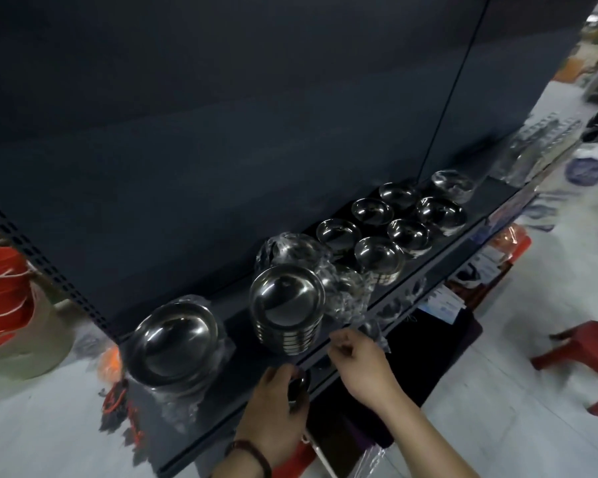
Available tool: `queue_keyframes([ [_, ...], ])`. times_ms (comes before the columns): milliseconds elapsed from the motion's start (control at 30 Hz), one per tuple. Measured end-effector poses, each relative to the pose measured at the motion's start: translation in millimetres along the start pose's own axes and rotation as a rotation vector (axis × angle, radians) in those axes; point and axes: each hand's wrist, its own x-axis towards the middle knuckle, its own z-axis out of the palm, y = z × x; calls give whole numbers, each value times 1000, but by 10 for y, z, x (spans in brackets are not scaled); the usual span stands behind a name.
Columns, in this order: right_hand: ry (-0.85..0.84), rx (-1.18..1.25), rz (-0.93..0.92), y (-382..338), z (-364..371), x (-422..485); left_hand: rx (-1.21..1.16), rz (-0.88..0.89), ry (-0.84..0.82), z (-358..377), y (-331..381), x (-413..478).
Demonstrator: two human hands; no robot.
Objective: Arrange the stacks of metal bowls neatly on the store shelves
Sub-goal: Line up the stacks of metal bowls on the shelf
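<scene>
A dark shelf carries several stacks of shiny metal bowls. A wide stack in clear wrap sits at the left, and a bare stack stands in the middle near the front edge. Beside that stack lies crumpled clear plastic wrap. Several smaller bowl stacks run toward the right. My right hand pinches a strip of the plastic wrap in front of the bare stack. My left hand curls round a small dark rounded object at the shelf's front edge; what it is I cannot make out.
An orange bucket stack stands on the floor at the left. Red plastic stools stand on the right, with bagged goods further back. Dark panels and packages fill the space under the shelf. The dark back panel rises behind the bowls.
</scene>
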Motion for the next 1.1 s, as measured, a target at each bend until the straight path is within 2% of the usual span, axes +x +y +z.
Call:
queue_keyframes([
  [233, -149, -9, -50, 459, -776, 364, -3, -166, 102, 588, 573, 297],
  [433, -153, -18, -25, 731, -1230, 701, -31, -227, 205, 806, 883, 458],
  [533, -163, -18, -32, 696, -1335, 870, -130, -252, 288, 857, 974, 587],
  [667, -168, -44, -60, 599, -1399, 1031, -173, -254, 302, 894, 997, 808],
  [833, -180, -105, -83, 482, -1413, 1176, -195, -280, 239, 996, 999, 1087],
  [933, -172, -145, -116, 483, -1386, 1333, -278, -339, 295, 1160, 956, 1233],
  [1100, -147, -159, -203, 470, -1295, 1515, -583, -575, 273, 1359, 941, 1341],
])
